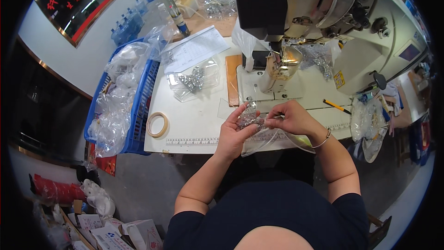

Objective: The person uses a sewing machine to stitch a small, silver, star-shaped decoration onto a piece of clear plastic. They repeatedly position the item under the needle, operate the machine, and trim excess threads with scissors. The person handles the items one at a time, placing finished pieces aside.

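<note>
Silver bits (249, 121) looked metallic, very shiny, rough-textured. Flat bag (210, 91) was clear, glossy plastic; tabletop (175, 120) was smooth with low sheen. Brown strip (232, 81) looked like wood, fairly smooth. Sewing machine (358, 65) had a glossy painted finish. Sheet (199, 48) was matt paper. Crate (149, 83) was hard plastic, bags (122, 83) inside thin, wrinkled, shiny film. Shirt (273, 203) was matt cloth; bracelet (328, 133) looked like smooth, shiny metal.

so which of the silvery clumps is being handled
The nearest clump, between the left hand and right hand; the farther clumps lie apart, untouched.
</note>
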The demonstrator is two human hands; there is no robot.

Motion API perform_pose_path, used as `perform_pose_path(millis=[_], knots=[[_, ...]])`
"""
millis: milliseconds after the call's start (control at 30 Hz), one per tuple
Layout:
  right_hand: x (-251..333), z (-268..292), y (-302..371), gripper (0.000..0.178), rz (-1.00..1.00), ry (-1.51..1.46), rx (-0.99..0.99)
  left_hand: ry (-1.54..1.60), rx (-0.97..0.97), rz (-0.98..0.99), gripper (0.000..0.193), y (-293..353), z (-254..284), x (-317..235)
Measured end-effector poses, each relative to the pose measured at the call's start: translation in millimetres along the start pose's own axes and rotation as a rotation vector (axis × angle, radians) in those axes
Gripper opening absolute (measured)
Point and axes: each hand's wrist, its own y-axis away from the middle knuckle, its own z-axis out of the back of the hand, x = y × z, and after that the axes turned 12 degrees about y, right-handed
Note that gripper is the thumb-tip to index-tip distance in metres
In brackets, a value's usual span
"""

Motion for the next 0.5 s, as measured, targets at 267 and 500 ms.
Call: perform_pose_path(millis=[267,500], knots=[[0.6,1.2,-3.4,0.014,-0.01,0.038,0.02,0.05,-0.054,0.043,0.059,-7.9,2.1,0.8],[-8.2,-2.9,-4.9,0.019,0.0,-0.017,0.011,0.047,-0.05,0.077,0.058,-7.8,3.6,1.4]])
